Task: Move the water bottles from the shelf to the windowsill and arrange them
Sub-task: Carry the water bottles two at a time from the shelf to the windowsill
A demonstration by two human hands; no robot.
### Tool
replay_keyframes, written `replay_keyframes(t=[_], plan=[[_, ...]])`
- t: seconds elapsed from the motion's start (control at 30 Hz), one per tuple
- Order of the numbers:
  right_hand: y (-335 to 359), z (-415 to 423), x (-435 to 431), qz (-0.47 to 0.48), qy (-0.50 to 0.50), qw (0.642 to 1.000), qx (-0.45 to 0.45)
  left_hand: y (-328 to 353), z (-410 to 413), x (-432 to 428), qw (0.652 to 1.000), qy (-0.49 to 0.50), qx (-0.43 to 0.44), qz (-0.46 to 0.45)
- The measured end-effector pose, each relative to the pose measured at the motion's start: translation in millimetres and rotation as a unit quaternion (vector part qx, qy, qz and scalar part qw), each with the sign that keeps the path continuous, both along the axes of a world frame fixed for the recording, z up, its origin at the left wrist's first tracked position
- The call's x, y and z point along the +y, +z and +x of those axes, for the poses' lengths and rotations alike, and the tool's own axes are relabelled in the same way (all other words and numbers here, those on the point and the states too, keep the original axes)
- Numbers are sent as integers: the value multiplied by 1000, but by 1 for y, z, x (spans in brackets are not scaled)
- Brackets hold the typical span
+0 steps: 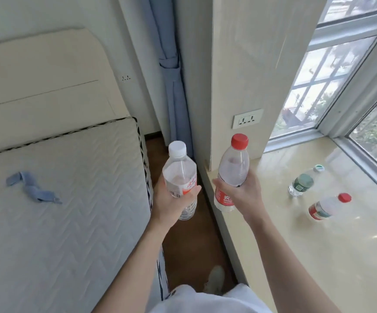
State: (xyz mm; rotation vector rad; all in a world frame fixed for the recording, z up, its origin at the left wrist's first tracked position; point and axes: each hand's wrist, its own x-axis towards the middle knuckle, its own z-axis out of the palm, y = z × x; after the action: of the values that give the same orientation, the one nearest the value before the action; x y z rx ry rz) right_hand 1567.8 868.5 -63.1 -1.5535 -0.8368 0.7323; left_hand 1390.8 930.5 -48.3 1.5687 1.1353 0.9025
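Four water bottles show in the head view. The left hand (171,199) curls round one white-capped bottle (179,175), its orange-and-white label too blurred to read. The right hand (244,195) grips one red-capped bottle (234,168), its red label partly reading "NONGF". Right of that grip, well apart, two stand on the windowsill (318,256): a green-labelled bottle (300,184) and a second red-capped bottle (325,207).

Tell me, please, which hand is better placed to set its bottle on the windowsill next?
Right. The right hand, gripping the red-capped bottle, is at the windowsill edge; the left hand holds its white-capped bottle over the floor.
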Motion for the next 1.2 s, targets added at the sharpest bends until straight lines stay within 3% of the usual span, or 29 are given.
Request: replay_keyframes(t=[0.27, 0.5, 1.03, 1.2], plan=[[-5, 93, 28, -4, -130, 991, 29, -1, 110, 71, 993, -118, 6, -18], [-24, 148, -5, -34, -288, 957, 26, -13, 208, 90, 964, -261, 23, -51], [-80, 149, -53, -94, -593, 796, 82, -87, 337, 97, 844, -507, 90, -147], [-133, 152, -56, -126, -605, 780, 104, -143, 354, 95, 834, -517, 124, -150]])
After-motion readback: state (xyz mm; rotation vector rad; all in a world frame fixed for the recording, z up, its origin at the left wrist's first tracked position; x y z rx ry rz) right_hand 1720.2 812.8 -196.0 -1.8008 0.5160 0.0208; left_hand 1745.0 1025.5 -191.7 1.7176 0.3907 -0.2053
